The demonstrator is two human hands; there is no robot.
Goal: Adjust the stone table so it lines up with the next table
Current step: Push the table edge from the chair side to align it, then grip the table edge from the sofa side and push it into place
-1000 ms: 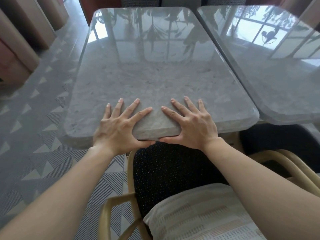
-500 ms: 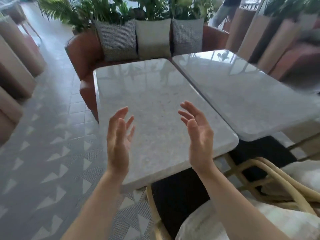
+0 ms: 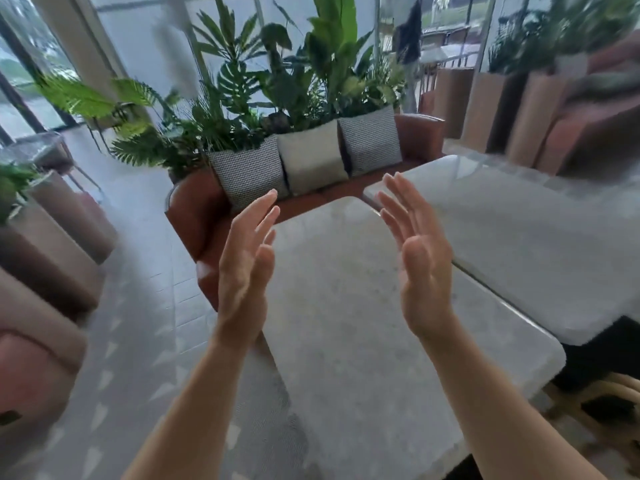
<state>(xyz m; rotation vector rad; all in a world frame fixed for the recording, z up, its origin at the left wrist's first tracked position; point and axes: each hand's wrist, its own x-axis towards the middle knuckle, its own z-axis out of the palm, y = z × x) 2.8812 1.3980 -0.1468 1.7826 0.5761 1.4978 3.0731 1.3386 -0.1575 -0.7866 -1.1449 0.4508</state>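
Both hands, left (image 3: 242, 271) and right (image 3: 424, 268), now lifted off stone tabletop (image 3: 346, 323), open, empty; push likely finished, next table (image 3: 519, 237) close beside.

soft, bright daylight comes in from the tall windows (image 3: 145, 26) behind the plants (image 3: 304, 84), leaving only faint shadows. the pale stone desk (image 3: 346, 323) carries a mild sheen, and the neighbouring desk (image 3: 519, 237) has a brighter glare at its far corner. motion blur smears the frame's edges and upper right; straight lines bow outward from wide-angle distortion.
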